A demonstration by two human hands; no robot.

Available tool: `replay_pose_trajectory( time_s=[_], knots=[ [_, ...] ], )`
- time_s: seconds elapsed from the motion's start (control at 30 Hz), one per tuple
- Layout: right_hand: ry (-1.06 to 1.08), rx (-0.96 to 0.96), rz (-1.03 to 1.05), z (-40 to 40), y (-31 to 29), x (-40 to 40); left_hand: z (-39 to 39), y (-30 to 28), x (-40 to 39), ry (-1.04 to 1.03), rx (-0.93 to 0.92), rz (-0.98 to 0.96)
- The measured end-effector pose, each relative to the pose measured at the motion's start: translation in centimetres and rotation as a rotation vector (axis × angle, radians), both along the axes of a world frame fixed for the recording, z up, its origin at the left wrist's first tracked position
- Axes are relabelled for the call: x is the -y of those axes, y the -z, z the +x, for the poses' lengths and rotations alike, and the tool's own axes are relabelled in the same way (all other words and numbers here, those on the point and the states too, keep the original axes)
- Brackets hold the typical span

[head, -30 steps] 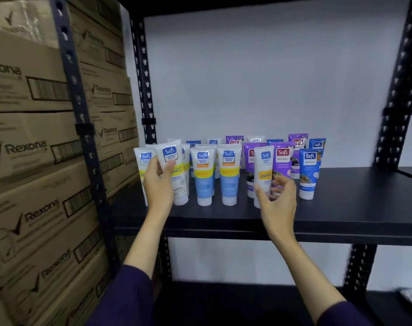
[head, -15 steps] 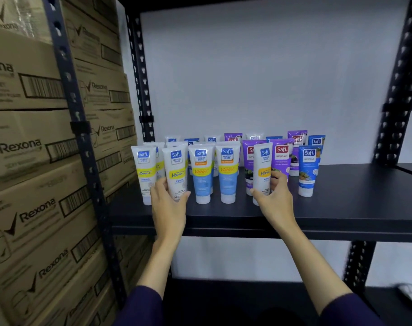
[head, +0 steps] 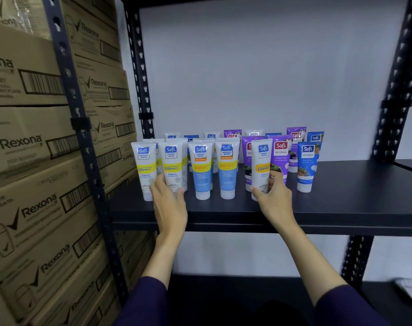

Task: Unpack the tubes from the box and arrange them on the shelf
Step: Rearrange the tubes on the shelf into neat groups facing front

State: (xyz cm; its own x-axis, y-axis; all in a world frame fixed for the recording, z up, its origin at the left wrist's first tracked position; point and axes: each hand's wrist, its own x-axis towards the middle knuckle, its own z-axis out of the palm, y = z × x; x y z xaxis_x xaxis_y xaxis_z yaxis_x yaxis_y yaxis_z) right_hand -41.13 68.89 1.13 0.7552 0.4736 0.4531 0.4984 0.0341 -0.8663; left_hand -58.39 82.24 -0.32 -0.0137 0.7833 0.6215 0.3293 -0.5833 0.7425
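Placing step, seen from the head camera: both hands set white tubes into the front row on the black shelf [head: 341,208]. The left hand [head: 169,203], at about 8 o'clock from the middle of the row, curls its fingers around the foot of a white yellow-banded tube [head: 173,167], which stands upright just beside another white tube [head: 144,169] at the row's left end. The right hand [head: 274,196], at about 4 o'clock, pinches the lower part of a third white tube [head: 261,165] between thumb and fingers; this one stands in front of the purple tubes [head: 280,156], apart from its like. Two blue tubes [head: 214,170] stand between the hands; more tubes fill the rows behind. The box they came from is not in view; cartons [head: 31,147] are stacked at 9 o'clock. Judged next move: free each tube only once it stands steady, perhaps shifting the right one toward its matching kind without toppling neighbours.
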Motion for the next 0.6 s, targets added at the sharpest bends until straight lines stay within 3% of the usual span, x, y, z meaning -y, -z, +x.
replay_pose_trajectory(
  time_s=[0.2,0.43,0.6],
  knots=[
    [0.037,0.007,-0.002,-0.3,-0.1,0.2,1.0,0.9,3.5,-0.037,-0.023,0.202],
    [0.105,0.019,0.129,0.6,-1.6,3.5,7.0,-1.0,8.1,0.309,-0.110,0.271],
    [0.244,0.068,0.140,4.4,-2.5,7.8,13.2,-1.4,11.3,0.525,-0.307,0.277]
  ],
)
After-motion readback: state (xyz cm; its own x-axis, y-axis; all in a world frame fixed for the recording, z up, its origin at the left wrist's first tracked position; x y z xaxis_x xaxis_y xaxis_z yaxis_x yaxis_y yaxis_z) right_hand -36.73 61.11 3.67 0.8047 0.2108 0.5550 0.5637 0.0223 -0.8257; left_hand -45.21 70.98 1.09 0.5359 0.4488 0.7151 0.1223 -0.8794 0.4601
